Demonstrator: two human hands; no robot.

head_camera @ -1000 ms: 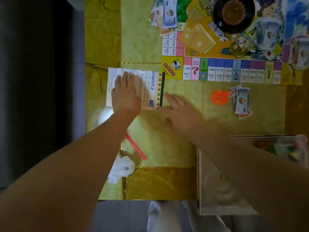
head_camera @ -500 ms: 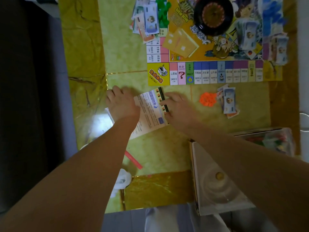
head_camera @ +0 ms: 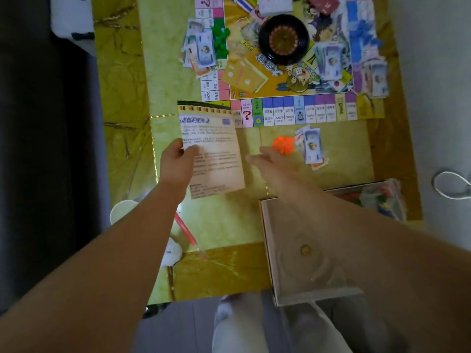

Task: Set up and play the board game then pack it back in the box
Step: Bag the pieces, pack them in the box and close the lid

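My left hand [head_camera: 177, 161] grips the left edge of a printed rules sheet [head_camera: 216, 159], lifted off the table and turned upright toward me. Just right of the sheet, my right hand [head_camera: 270, 159] hovers with fingers loosely spread, holding nothing. The colourful game board [head_camera: 288, 110] lies at the far side of the table, with a black roulette wheel [head_camera: 283, 38] and yellow cards [head_camera: 244, 75] on it. Orange pieces [head_camera: 283, 145] and a small stack of play money [head_camera: 312, 146] lie right of my right hand. The open cardboard box [head_camera: 295, 250] sits under my right forearm.
More play money [head_camera: 200, 50] and green pieces [head_camera: 220, 38] lie at the board's left side, further notes [head_camera: 331, 61] on its right. A red strip [head_camera: 186, 229] and white crumpled plastic [head_camera: 172, 252] lie near the table's front edge. A clear bag of pieces [head_camera: 382, 197] rests behind the box.
The rules sheet lay flat under both hands; now my left hand has lifted it and turned it upright. My right hand has let go and moved right. The view shifted.
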